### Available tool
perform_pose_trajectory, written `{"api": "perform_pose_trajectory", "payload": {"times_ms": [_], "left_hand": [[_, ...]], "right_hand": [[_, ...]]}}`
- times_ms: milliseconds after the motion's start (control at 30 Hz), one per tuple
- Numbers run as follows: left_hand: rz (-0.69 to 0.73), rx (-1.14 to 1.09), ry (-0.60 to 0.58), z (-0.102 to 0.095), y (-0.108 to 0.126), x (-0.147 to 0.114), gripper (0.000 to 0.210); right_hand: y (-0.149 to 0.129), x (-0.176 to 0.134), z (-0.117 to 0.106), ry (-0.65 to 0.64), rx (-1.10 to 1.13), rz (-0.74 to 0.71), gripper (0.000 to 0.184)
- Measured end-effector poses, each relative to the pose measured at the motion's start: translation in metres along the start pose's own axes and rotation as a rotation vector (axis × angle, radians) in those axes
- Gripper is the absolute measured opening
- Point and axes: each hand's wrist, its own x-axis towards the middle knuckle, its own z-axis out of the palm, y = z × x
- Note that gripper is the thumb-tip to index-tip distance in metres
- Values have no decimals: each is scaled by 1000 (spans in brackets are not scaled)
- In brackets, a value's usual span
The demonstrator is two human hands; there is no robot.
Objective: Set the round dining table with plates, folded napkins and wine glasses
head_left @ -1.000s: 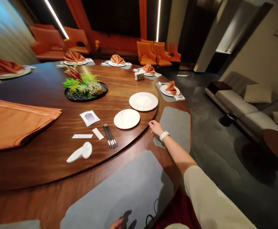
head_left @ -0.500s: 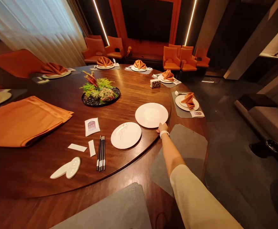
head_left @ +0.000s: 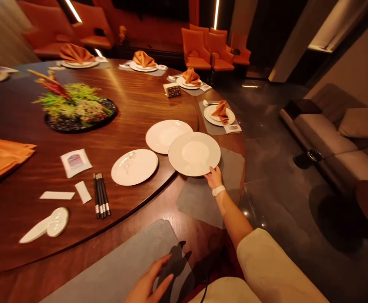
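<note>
My right hand (head_left: 214, 178) grips the near rim of a large white plate (head_left: 194, 154), which is lifted off the table and tilted slightly. Behind it, partly covered by it, another large white plate (head_left: 165, 134) lies on the turntable. To the left of these sits a smaller white plate (head_left: 134, 167) with a shiny patch on it. My left hand (head_left: 152, 284) hovers over a grey placemat (head_left: 130, 256) at the bottom, fingers spread, touching nothing I can see. A second grey placemat (head_left: 209, 202) lies under the held plate.
Black chopsticks (head_left: 101, 195), white spoons (head_left: 53, 224) and small white packets lie on the turntable. A plant tray (head_left: 79, 118) and folded orange cloth (head_left: 1, 158) are farther left. Set places with orange napkins (head_left: 221, 111) line the far edge. A sofa (head_left: 322, 139) stands right.
My right hand has lifted the top large plate from the other and moved it right, over the placemat. My left hand has come into view. The camera has turned right.
</note>
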Motion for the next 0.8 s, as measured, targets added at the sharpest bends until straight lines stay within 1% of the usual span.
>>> {"api": "perform_pose_trajectory", "payload": {"times_ms": [67, 133, 200, 267, 333, 433, 633, 800], "left_hand": [[44, 39, -39, 2, 7, 7, 62], [89, 72, -86, 6, 10, 12, 59], [127, 92, -135, 12, 12, 16, 57], [153, 108, -178, 18, 14, 18, 58], [169, 119, -205, 21, 14, 17, 60], [167, 133, -224, 22, 13, 12, 62], [127, 171, -223, 18, 12, 1, 62], [139, 180, -243, 18, 15, 0, 59]], "right_hand": [[-5, -27, -46, 31, 33, -14, 20], [-7, -52, -84, 80, 30, -18, 20], [-8, -71, -112, 133, 8, -6, 18], [-6, -85, -129, 178, -3, 15, 17], [-3, -93, -139, 200, 5, 27, 18], [1, -98, -146, 210, 27, 31, 18], [1, -91, -145, 211, 27, 34, 17], [4, -87, -143, 238, 7, 54, 17]]}}
